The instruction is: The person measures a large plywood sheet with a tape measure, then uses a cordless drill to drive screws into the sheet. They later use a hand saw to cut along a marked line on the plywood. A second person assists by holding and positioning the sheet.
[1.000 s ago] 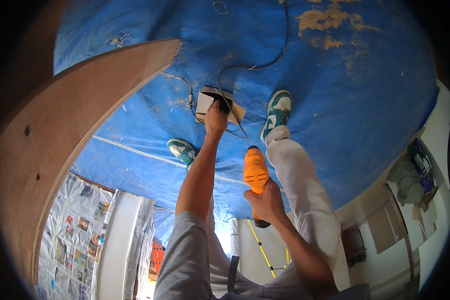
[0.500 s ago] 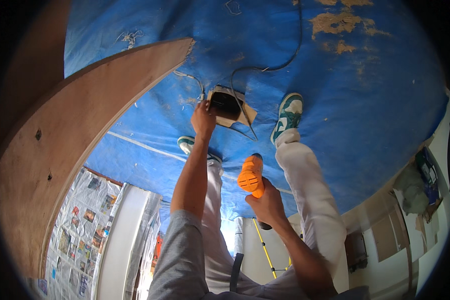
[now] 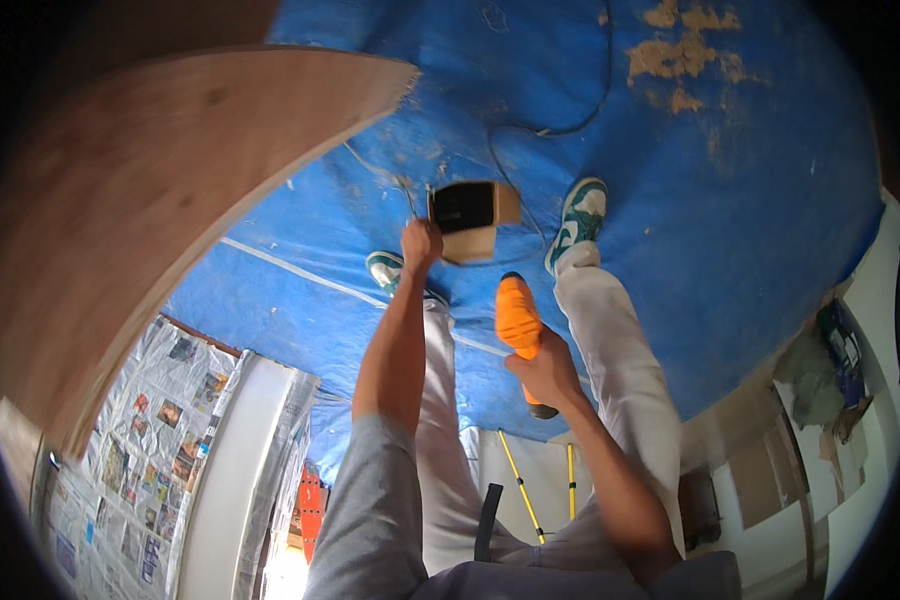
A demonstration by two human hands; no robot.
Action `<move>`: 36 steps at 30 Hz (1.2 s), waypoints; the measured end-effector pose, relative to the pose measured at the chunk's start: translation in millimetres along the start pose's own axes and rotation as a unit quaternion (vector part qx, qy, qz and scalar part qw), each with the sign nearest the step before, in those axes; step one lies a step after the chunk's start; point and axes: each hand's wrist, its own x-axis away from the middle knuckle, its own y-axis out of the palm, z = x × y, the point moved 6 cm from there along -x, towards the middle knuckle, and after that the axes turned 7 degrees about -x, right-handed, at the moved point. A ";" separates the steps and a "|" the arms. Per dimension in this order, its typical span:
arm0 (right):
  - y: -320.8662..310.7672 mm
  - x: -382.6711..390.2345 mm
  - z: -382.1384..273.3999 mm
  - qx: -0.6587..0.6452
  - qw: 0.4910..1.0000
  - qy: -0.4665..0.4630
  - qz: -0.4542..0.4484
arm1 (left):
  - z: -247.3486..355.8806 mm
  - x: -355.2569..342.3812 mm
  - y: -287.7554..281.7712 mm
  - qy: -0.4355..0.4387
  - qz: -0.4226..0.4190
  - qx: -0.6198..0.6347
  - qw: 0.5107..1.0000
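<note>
My left hand [image 3: 422, 243] is closed on the left edge of a small cardboard box [image 3: 468, 246], whose flaps stand open around a dark inside. What the dark area holds I cannot make out. In my right hand [image 3: 550, 372] is an orange power drill [image 3: 518, 312], gripped by its handle. Its dark nose points away from me toward the box, without touching it. The drill's dark base shows below my fingers. Both hands are in front of my legs, above a blue tarp [image 3: 710, 290].
A large curved wooden panel [image 3: 220, 130] fills the upper left. A dark cable [image 3: 570, 130] winds over the tarp beside the box. My shoes [image 3: 582, 215] stand either side. Newspaper sheets [image 3: 140, 440] cover the lower left; yellow poles [image 3: 521, 485] are behind my legs.
My left hand and the box have moved slightly right, and the box has turned; the cable no longer crosses it. The drill has tilted and moved slightly up and right. The view has shifted.
</note>
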 end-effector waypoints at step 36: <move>197.5 432.8 -223.7 -0.250 0.909 -0.334 -0.028 | -67.0 498.1 -645.2 -0.035 0.243 0.596 0.765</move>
